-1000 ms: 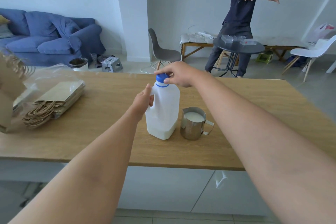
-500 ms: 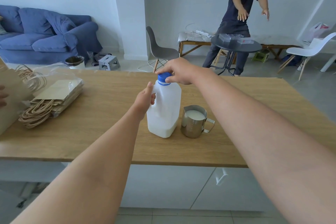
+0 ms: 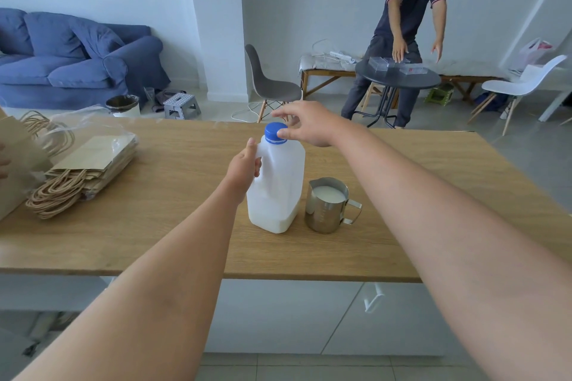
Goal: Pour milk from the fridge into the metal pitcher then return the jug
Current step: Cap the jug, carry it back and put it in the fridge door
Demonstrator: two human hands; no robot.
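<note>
A white plastic milk jug (image 3: 277, 185) stands upright on the wooden table (image 3: 185, 164), with a little milk left at its bottom. Its blue cap (image 3: 275, 132) is on the neck. My left hand (image 3: 244, 165) grips the jug's handle side. My right hand (image 3: 305, 124) is at the cap, thumb tip touching its right side, other fingers spread above it. The metal pitcher (image 3: 328, 206) stands just right of the jug, nearly full of milk, handle pointing right.
A stack of paper bags (image 3: 83, 170) with rope handles lies at the table's left. Beyond the table stand a grey chair (image 3: 266, 80), a round black table (image 3: 397, 77) with a person behind it, a white chair (image 3: 520, 86) and a blue sofa (image 3: 71, 56).
My right hand has loosened from a full grip over the cap to a thumb touch with fingers lifted. The jug and pitcher stay in place. The person behind lowered both arms.
</note>
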